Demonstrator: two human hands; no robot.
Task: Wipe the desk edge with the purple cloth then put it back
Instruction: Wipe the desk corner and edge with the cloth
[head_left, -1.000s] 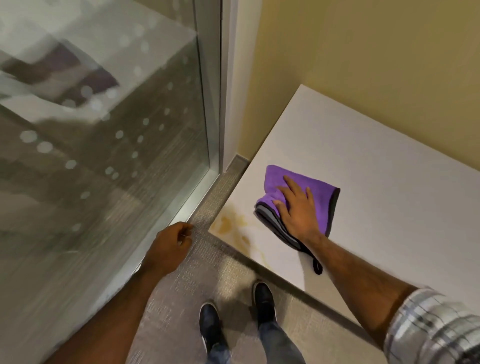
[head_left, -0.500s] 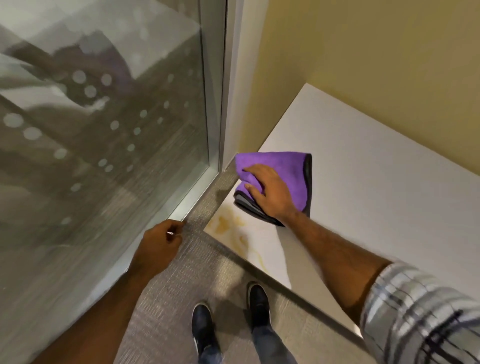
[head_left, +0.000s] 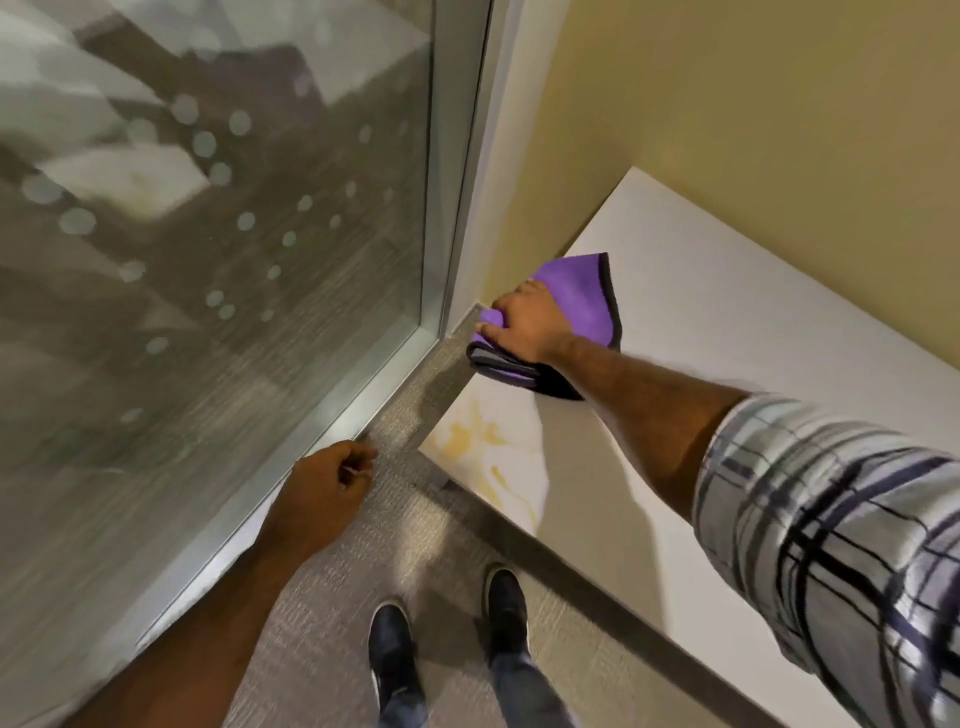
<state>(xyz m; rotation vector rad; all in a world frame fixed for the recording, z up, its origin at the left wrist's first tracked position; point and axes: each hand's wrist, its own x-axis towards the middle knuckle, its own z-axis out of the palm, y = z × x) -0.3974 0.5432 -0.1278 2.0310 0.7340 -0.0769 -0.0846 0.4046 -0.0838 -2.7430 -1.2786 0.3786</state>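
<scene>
A folded purple cloth (head_left: 582, 296) with a dark border lies on the left edge of the white desk (head_left: 727, 312), partly hanging over it. My right hand (head_left: 527, 325) presses on the cloth, fingers curled over its left side at the desk edge. Yellowish stains (head_left: 478, 436) mark the desk's near left corner. My left hand (head_left: 327, 488) hangs over the carpet beside the glass wall, loosely curled with nothing in it.
A glass partition (head_left: 208, 260) with a metal frame stands to the left. A yellow wall (head_left: 727, 104) backs the desk. My two dark shoes (head_left: 447, 634) stand on grey carpet in the narrow gap between glass and desk.
My right hand has slid the cloth from the desk surface leftward and away along the left edge, towards the wall corner. My left hand has stayed nearly still.
</scene>
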